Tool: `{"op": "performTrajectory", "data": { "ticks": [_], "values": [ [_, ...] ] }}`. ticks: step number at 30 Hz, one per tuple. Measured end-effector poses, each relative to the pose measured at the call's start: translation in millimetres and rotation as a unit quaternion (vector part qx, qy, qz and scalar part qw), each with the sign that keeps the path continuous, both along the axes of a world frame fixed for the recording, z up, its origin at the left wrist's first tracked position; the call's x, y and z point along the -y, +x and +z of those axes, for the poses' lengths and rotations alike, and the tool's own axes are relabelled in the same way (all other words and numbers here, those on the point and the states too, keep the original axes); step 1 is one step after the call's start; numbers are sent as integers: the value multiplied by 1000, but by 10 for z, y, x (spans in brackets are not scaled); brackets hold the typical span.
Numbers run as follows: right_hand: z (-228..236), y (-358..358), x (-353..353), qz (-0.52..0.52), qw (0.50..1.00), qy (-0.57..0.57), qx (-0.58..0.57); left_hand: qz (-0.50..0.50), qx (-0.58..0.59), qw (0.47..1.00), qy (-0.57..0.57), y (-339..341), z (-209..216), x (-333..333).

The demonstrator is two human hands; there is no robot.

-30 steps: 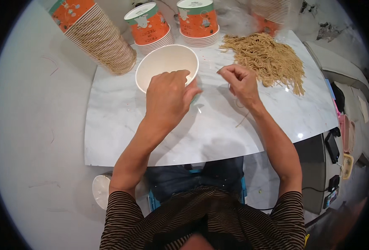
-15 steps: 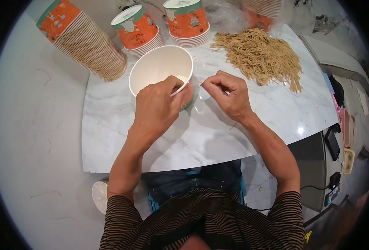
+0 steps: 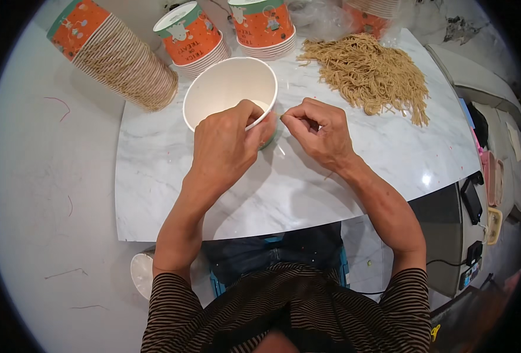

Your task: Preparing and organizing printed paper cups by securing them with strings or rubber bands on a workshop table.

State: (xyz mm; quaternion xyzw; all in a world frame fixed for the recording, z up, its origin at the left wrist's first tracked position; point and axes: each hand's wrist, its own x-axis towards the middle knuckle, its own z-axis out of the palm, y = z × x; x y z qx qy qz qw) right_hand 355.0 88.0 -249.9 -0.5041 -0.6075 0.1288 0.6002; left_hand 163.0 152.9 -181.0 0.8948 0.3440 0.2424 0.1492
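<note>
A large paper bucket [image 3: 222, 88], white inside with an orange and green outside, tilts on the table with its mouth toward me. My left hand [image 3: 225, 138] grips its near right rim, fingers inside and thumb against the outer wall. Just right of the bucket, my right hand [image 3: 319, 132] is closed in a pinch, thumb against forefinger. A tiny tip shows at its fingertips, too small to name. Beyond that hand lies a pile of tan cords [image 3: 372, 73], apart from both hands.
The white marble-patterned table [image 3: 260, 206] has a curved front edge. A tall leaning stack of paper buckets [image 3: 125, 65] stands at the far left, with two shorter upside-down stacks [image 3: 193, 41] beside it. Clear plastic wrapping [image 3: 319, 20] lies behind. A grey sofa [image 3: 484, 88] is at right.
Both hands keep their grips, with the right fingertips marginally nearer the bucket. The whole view has shifted a little, so the table and stacks appear slightly higher.
</note>
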Motion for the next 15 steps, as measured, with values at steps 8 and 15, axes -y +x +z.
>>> {"op": "performTrajectory", "data": {
  "ticks": [8, 15],
  "values": [
    [15, 1, 9, -6, 1000, -3, 8, -5, 21, 998, -51, 29, 33, 43],
    [16, -2, 7, -6, 1000, -8, -5, -11, 21, 999, -45, 32, 17, 43]
  ]
}}
